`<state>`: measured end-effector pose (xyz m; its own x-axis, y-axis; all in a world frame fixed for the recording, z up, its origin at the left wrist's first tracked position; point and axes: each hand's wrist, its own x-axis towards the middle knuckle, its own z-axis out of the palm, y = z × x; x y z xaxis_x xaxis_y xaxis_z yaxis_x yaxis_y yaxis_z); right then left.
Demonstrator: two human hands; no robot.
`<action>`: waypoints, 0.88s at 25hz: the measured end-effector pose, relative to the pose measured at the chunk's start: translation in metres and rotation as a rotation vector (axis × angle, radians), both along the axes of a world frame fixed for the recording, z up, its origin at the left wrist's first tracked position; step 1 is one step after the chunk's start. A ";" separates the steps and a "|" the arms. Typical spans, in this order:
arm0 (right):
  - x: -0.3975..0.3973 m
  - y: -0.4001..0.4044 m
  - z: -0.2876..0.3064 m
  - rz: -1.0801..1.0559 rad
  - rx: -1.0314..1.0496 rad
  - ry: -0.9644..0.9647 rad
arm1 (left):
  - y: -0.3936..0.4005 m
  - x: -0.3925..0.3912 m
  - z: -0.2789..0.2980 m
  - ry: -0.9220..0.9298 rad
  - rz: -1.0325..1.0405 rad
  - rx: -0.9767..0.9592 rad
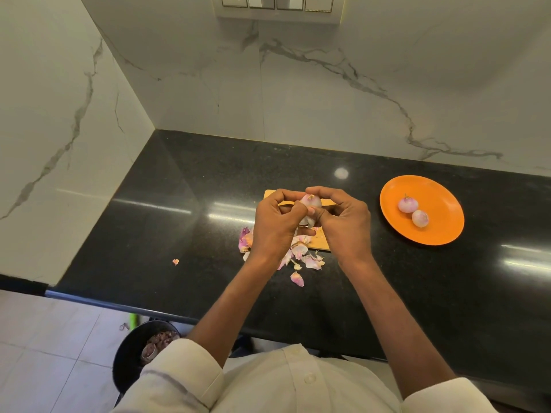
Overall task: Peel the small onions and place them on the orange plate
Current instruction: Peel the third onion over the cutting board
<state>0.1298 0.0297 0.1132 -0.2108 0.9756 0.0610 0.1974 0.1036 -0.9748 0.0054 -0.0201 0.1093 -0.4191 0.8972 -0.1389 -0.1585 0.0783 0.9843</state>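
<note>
Both hands (275, 222) (343, 225) pinching one onion (311, 201), fingers curled, perhaps peeling; plate (441, 231) at three o'clock holding two.

A home kitchen: black granite counter (185, 204); marble-look wall (298, 93); switch panel (277, 4) above.

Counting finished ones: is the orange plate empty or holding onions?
Holding onions: two peeled onions lie on the orange plate, touching each other.
</note>
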 end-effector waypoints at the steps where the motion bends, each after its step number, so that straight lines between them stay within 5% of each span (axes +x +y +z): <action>1: -0.001 -0.002 0.000 0.001 -0.001 0.019 | 0.000 0.001 0.000 -0.014 0.036 0.010; 10: -0.001 -0.002 0.006 -0.091 -0.263 0.389 | 0.002 0.000 -0.003 -0.432 -0.052 0.011; 17: 0.006 0.000 0.006 -0.103 -0.335 0.377 | 0.004 -0.002 -0.010 -0.358 -0.065 -0.044; 22: 0.014 0.002 0.001 -0.094 -0.295 0.265 | 0.004 -0.005 -0.007 -0.480 -0.182 -0.118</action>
